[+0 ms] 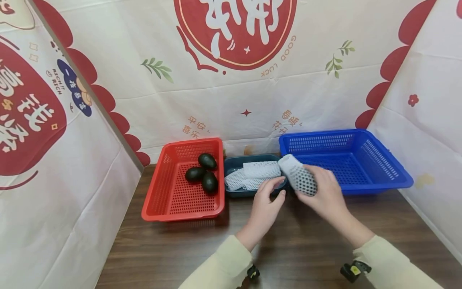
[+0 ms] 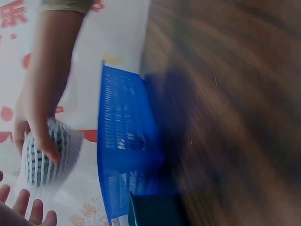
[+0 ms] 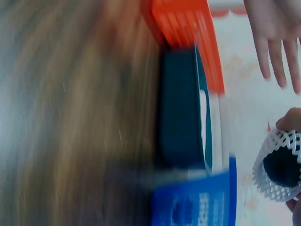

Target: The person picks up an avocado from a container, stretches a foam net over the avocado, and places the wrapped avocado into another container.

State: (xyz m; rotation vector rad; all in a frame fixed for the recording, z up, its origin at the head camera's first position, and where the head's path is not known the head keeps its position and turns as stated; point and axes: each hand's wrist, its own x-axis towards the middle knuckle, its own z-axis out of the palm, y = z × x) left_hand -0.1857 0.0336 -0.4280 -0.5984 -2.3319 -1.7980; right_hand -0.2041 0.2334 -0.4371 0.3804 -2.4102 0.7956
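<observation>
My right hand (image 1: 326, 194) grips a dark avocado (image 3: 282, 167) sleeved in a white foam net (image 1: 302, 178), held up in front of the blue basket's left end. One end of the net extends past the fruit toward the upper left. In the right wrist view the avocado shows through the net's open end. My left hand (image 1: 266, 206) holds nothing; its fingers are extended and apart, just left of the netted avocado. Beyond that hand, a dark teal tray (image 1: 236, 194) contains several white foam nets (image 1: 261, 169).
Left of the tray stands a red basket (image 1: 184, 202) with 3 dark avocados (image 1: 207, 161) in it. The blue basket (image 1: 355, 166) is at the right. All stand on a brown wooden table (image 1: 162, 249), with printed cloth (image 1: 231, 104) hanging behind and at both sides.
</observation>
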